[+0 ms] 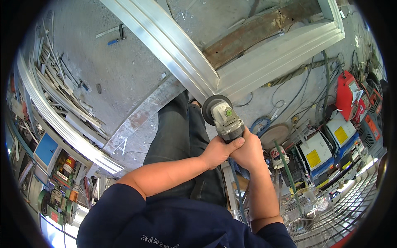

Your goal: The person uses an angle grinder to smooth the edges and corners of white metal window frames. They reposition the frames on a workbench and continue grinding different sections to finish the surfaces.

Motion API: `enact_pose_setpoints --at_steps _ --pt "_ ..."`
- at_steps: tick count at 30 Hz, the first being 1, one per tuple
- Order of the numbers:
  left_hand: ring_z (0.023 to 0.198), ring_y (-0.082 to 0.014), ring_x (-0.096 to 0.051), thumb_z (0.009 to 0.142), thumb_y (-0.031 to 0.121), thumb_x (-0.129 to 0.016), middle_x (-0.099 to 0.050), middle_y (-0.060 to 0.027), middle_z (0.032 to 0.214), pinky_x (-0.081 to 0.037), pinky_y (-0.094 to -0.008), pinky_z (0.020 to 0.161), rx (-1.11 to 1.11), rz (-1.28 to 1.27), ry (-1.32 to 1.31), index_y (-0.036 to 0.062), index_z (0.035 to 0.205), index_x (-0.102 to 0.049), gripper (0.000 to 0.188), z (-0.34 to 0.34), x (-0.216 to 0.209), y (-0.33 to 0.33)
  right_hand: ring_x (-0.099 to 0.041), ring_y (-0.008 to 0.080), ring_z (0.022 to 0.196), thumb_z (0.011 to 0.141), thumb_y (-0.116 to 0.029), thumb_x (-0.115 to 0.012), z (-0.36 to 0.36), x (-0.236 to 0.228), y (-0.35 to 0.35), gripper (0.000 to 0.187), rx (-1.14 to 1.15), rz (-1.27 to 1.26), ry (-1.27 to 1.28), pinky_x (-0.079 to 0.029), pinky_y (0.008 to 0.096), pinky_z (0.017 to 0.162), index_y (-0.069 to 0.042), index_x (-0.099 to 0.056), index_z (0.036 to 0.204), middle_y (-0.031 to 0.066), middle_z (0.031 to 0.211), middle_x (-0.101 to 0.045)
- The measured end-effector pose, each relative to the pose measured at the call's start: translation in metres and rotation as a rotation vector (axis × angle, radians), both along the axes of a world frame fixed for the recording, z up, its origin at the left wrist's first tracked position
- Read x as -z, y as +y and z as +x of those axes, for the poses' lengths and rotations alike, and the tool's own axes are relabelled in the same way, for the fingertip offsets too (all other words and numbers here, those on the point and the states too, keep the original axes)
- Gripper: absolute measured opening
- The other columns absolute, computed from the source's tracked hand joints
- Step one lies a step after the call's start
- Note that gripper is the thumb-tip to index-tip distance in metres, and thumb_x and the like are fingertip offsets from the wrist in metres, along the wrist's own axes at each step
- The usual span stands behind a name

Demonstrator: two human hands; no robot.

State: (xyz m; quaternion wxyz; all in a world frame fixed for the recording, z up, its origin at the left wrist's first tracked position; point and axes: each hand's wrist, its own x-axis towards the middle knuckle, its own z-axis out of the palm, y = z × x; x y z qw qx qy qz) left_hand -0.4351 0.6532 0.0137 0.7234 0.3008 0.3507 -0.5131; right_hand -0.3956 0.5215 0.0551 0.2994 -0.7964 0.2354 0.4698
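Both my hands are wrapped round the body of an angle grinder (226, 122) in front of my legs. My left hand (222, 152) grips it from the left, its thumb lying toward the right hand. My right hand (249, 153) holds it from the right and behind. The grinder's round dark disc (217, 108) is at the corner of a silvery metal frame (198, 78), where two ribbed profiles meet. Whether the disc touches the metal, I cannot tell. The ends of my fingers are partly hidden behind the tool.
A rusty beam (248, 35) lies inside the frame, and a flat metal bar (140, 111) supports its corner. Long metal strips (62, 107) are piled at left. Cables (297, 97), a red machine (347, 95), pale cabinets (316, 153) and a wire-cage fan (306, 211) stand at right. A clamp (117, 38) lies on the floor.
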Motion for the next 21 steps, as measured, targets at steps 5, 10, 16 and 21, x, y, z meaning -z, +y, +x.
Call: enact_pose_setpoints --at_steps 5,10,16,21 --pt "0.112 -0.0172 -0.060 0.094 0.056 -0.068 -0.065 -0.0130 0.124 -0.048 -0.0333 0.097 0.085 -0.014 -0.144 -0.0062 0.128 -0.059 0.071 0.002 0.009 0.003 -0.069 0.0466 0.090 0.068 -0.028 -0.080 0.016 0.000 -0.004 0.056 -0.055 0.020 -0.001 -0.056 0.0479 0.080 0.001 -0.062 0.112 0.0269 0.090 -0.072" --pt "0.110 -0.0182 -0.061 0.096 0.056 -0.065 -0.067 -0.0128 0.120 -0.049 -0.0346 0.096 0.036 -0.032 -0.181 -0.0059 0.126 -0.060 0.069 0.003 0.017 0.001 -0.069 0.0466 0.092 0.067 -0.027 -0.080 0.022 0.007 -0.004 0.056 -0.065 0.016 -0.007 -0.056 0.0476 0.081 0.002 -0.062 0.112 0.0274 0.092 -0.072" --pt "0.101 -0.0165 -0.063 0.097 0.060 -0.062 -0.068 -0.0120 0.106 -0.052 -0.0323 0.086 0.068 0.007 -0.239 -0.0059 0.119 -0.062 0.069 0.010 0.016 0.001 -0.069 0.0466 0.093 0.068 -0.027 -0.079 0.035 0.006 -0.003 0.059 -0.112 0.006 0.064 -0.056 0.0479 0.082 0.004 -0.061 0.114 0.0284 0.093 -0.071" --pt "0.100 -0.0152 -0.062 0.097 0.057 -0.063 -0.067 -0.0103 0.110 -0.052 -0.0314 0.085 0.068 -0.048 -0.145 -0.0053 0.124 -0.060 0.068 0.017 0.013 0.003 -0.069 0.0471 0.093 0.069 -0.030 -0.078 0.042 0.006 -0.005 0.060 -0.169 -0.004 0.087 -0.056 0.0486 0.083 0.007 -0.060 0.113 0.0297 0.091 -0.071"
